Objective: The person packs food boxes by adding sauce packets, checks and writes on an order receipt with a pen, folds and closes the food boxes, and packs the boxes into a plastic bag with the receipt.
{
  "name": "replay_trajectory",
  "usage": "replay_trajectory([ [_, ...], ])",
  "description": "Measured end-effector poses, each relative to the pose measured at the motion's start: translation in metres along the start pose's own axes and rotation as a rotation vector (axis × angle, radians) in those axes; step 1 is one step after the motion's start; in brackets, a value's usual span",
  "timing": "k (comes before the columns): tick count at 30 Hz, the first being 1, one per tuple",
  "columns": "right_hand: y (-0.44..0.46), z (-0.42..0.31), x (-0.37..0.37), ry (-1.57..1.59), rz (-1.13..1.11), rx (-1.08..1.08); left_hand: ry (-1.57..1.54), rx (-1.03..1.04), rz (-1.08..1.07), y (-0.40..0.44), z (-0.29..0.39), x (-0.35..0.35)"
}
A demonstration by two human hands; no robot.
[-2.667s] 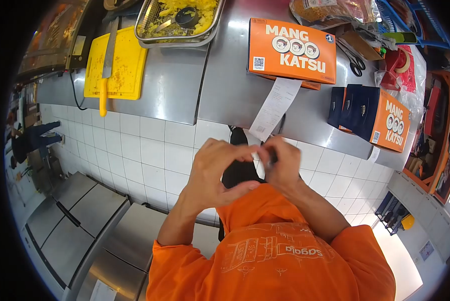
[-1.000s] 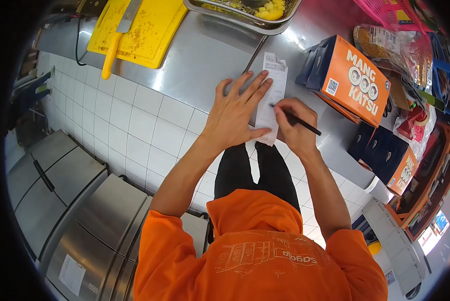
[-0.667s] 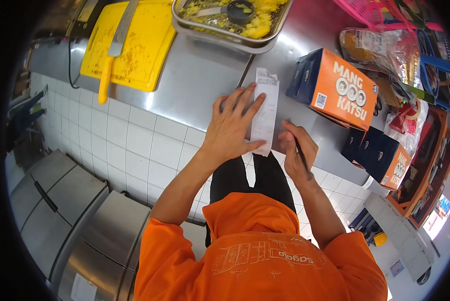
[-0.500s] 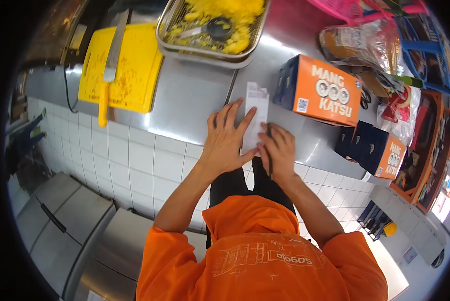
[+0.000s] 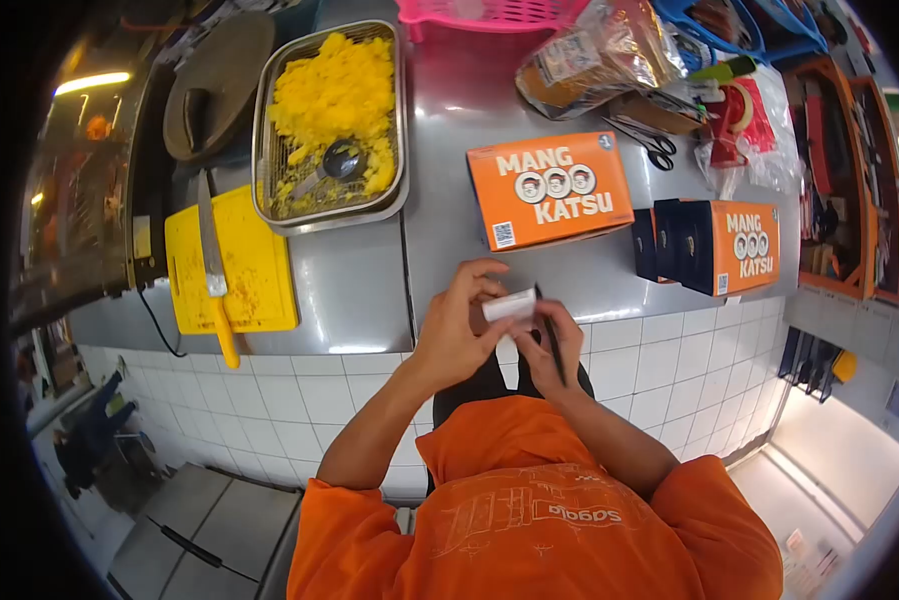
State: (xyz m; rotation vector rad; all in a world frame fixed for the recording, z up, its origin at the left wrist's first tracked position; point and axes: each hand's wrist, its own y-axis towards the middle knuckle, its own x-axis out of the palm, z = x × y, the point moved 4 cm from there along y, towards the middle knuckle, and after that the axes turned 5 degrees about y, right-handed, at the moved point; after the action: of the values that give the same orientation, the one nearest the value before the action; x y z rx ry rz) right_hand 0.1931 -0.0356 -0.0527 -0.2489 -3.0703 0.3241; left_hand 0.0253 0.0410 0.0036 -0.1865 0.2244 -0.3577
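Between my two hands, near the counter's front edge, is a white paper receipt, now a short folded strip. My left hand has its fingers curled round the strip's left end. At the right end my right hand pinches the paper, and a black pen lies across its fingers, pointing up. Just beyond the hands sits an orange box with "MANG KATSU" printed on it. To its right stands a second orange and dark blue box beside other dark blue ones.
A yellow cutting board with a knife lies on the left of the steel counter. Behind it is a metal tray of yellow food with a black scoop. Scissors, plastic bags and a pink basket are at the back.
The receipt, earlier flat on the counter under my left hand, is lifted and folded short between both hands. The pen remains in my right hand. The view has shifted, showing more of the counter's back.
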Motion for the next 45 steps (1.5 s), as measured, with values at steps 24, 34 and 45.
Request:
replay_trajectory([
  [24, 0.067, -0.011, -0.029, 0.307, 0.428, 0.254, 1.004, 0.569, -0.109, 0.130, 0.085, 0.004],
  [34, -0.073, 0.021, -0.112, 0.010, 0.002, 0.247, 1.098, 0.470, -0.103, 0.127, 0.079, 0.014],
  [45, -0.023, -0.025, -0.432, -0.007, 0.541, -0.118, 0.630, 0.745, 0.085, 0.016, 0.138, 0.266],
])
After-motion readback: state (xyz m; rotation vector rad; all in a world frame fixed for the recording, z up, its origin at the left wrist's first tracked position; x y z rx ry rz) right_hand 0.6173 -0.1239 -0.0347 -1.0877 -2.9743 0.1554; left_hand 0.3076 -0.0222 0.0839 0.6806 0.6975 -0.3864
